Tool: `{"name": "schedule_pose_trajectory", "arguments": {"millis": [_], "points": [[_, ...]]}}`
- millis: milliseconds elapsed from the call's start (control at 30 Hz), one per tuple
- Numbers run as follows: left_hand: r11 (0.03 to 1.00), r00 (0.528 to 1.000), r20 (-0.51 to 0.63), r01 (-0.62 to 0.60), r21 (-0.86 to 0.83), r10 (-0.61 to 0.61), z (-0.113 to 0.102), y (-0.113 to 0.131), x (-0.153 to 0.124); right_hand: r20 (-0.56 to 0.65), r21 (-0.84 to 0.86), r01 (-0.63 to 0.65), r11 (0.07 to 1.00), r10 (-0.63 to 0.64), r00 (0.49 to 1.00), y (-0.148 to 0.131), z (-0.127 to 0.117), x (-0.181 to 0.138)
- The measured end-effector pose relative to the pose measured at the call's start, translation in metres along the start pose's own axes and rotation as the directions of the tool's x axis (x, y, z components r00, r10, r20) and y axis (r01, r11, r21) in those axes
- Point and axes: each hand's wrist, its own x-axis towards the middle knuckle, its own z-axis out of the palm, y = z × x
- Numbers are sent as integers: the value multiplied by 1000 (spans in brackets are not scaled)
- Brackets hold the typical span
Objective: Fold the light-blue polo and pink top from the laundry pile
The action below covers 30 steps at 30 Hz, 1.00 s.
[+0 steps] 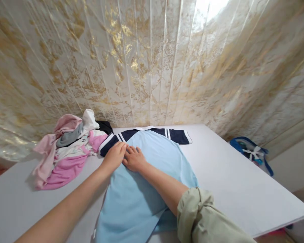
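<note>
My left hand (115,155) and right hand (134,159) met on the light-blue cloth shirt (152,158), which lay mid-table. At nine o'clock, a heap of pink, grey, white and black clothes (67,168) crowded the nearer sleeve. A gold-patterned pale curtain (147,67) backed the white table (230,182) at twelve; a blue-trimmed bag (253,152) sat past its edge at three. I counted one shirt, two navy sleeves (177,136), one heap, one bag. My right fingers lay loosely spread; whether my left ones pinched cloth, I couldn't tell.
</note>
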Motion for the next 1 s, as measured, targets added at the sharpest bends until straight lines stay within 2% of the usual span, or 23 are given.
{"name": "schedule_pose_trajectory", "arguments": {"millis": [100,167,233,333,400,467,600,700,767,867,1000], "points": [[995,993,115,-9,98,-2,43,-15,9,20,7,18,1000,-18,1000,-6,-10,-34],[979,987,152,-81,188,52,59,-31,4,73,61,73,995,-77,994,-9,-21,-71],[952,980,184,-131,277,82,63,-44,-2,136,151,145,978,-166,977,-9,-37,-116],[921,969,241,-145,362,58,60,-46,-7,248,319,155,935,-240,939,-4,-70,-180],[909,964,266,-139,392,33,58,-42,-7,294,415,129,901,-267,918,2,-92,-212],[897,960,280,-140,419,19,57,-38,-6,305,457,40,889,-199,931,8,-108,-235],[879,953,303,-146,454,2,58,-36,-4,315,303,-134,944,33,949,12,-111,-260],[882,952,305,-156,445,14,58,-36,-5,349,190,-148,971,74,934,11,-98,-269],[886,953,304,-161,434,24,57,-35,-5,367,205,-117,972,35,929,11,-89,-274],[894,955,293,-163,417,38,56,-35,-6,397,316,-62,947,-73,915,11,-80,-284],[900,956,292,-160,407,38,55,-35,-5,477,464,-40,885,-211,853,9,-93,-288]]}}
